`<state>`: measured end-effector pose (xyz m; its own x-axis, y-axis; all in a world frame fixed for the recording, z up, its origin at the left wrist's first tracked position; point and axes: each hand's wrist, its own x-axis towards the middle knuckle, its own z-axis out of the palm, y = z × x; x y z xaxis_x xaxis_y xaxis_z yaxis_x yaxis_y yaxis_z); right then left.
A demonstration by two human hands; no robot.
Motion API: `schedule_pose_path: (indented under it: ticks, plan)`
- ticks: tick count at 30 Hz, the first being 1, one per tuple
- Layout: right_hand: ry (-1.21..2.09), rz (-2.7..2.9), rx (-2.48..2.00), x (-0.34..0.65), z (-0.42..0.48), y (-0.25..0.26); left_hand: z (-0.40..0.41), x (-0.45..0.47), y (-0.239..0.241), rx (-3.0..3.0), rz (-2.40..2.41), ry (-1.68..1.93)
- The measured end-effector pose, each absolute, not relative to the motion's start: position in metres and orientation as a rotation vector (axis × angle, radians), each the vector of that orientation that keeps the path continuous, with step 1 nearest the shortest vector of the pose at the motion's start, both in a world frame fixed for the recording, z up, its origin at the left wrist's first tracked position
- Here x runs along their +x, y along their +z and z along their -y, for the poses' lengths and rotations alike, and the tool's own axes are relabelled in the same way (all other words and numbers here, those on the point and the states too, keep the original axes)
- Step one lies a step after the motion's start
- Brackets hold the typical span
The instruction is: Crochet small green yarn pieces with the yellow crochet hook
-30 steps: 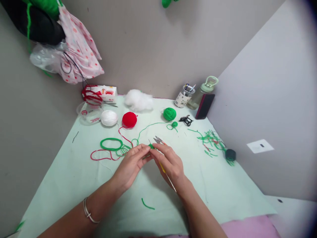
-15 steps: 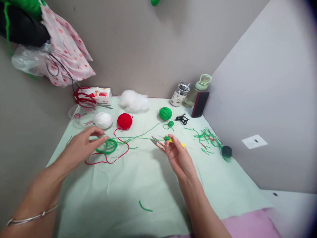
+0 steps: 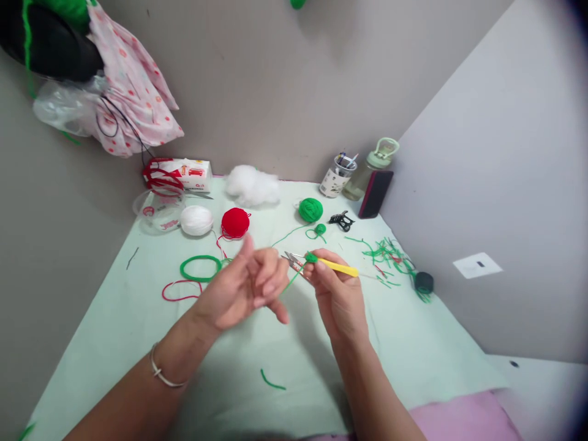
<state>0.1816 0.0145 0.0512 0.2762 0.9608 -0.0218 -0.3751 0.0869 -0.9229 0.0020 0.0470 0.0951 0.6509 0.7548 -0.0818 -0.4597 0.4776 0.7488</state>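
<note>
My right hand [image 3: 340,300] is closed on a crochet hook [image 3: 340,267] with a yellow handle, pinching a small green crocheted piece [image 3: 311,257] near its metal tip. A strand of green yarn [image 3: 294,280] slants from that piece down to my left hand [image 3: 252,282]. There the middle fingers are curled over the strand, while the thumb points up and the little finger sticks out. Scissors [image 3: 294,260] lie behind the right hand, partly hidden by it. Left of my left hand, a loose coil of green yarn [image 3: 201,258] rests on the cloth beside a red strand [image 3: 181,298].
Balls of white yarn [image 3: 196,220], red yarn [image 3: 236,223] and green yarn [image 3: 310,210] sit farther back, near white stuffing [image 3: 252,185]. A black claw clip [image 3: 341,221], a phone [image 3: 375,195], a bottle [image 3: 362,177] and yarn scraps [image 3: 388,254] are at the right.
My left hand has moved right, from above the green coil to beside the crocheted piece, its fingers curling and turning. The right hand has stayed nearly in place, with more of the yellow handle showing.
</note>
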Motion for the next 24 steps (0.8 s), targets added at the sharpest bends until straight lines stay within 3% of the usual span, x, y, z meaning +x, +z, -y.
schedule_pose_path:
  ticks: [4, 7, 16, 24]
  plan:
    - [1.165, 0.748, -1.105, 0.177, -0.013, 0.045, -0.045, -0.017, 0.119, 0.779, -0.511, 1.161]
    - [1.231, 0.799, -1.127, 0.174, -0.012, 0.046, -0.046, -0.022, 0.116, 1.207, -0.561, 1.310]
    - [1.359, 0.754, -1.070, 0.174, -0.013, 0.047, -0.065, -0.017, 0.079, 1.958, -0.876, 1.088]
    - [1.310, 0.965, -1.140, 0.178, -0.010, 0.052, -0.044, 0.003, 0.075, 1.506, -0.747, 0.928]
